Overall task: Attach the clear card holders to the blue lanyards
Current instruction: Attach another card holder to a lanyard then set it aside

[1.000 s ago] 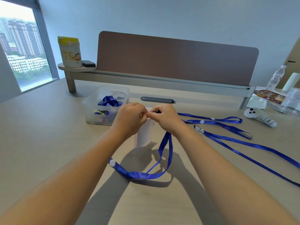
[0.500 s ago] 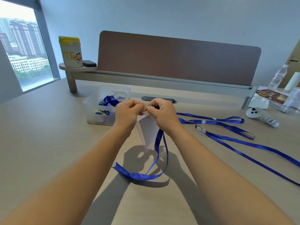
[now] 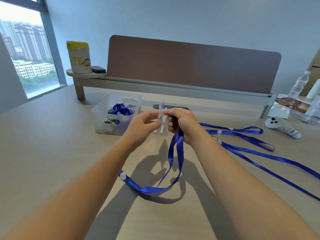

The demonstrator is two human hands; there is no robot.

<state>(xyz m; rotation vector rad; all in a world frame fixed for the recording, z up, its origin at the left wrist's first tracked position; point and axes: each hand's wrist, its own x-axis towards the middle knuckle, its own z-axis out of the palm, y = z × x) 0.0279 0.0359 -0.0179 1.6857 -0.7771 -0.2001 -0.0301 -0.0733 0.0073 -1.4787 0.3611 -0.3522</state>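
A: Where is the clear card holder (image 3: 161,122) found?

B: It is held above the desk (image 3: 52,153), between the two hands, turned nearly edge-on to the camera. White strips can be made out on it. It is gripped on its left side by the fingers of the left hand (image 3: 144,125), and its upper edge is pinched by the right hand (image 3: 181,123).

A: And the blue lanyard (image 3: 173,161)?

B: Its upper end is clenched in the right hand together with a dark clip, which is mostly hidden by the fingers. From there the doubled strap is hung down to the desk, where a loop is formed, and a white button (image 3: 123,176) is seen on it beside the left forearm.

A: What is placed around that?

B: Two more lanyards (image 3: 242,134) are laid out flat to the right, each marked by a white button. A translucent bin (image 3: 116,115), in which blue straps and binder clips are kept, is set just behind the left hand.

A: Can any writing be read?

B: "TE" in yellow, next to a cartoon figure, is printed on the yellow-lidded canister (image 3: 79,57) on the raised shelf (image 3: 83,76). A label starting "Hea" is stuck on the white controller (image 3: 284,126) at the right. The print on the packet (image 3: 292,104) beyond it cannot be made out.
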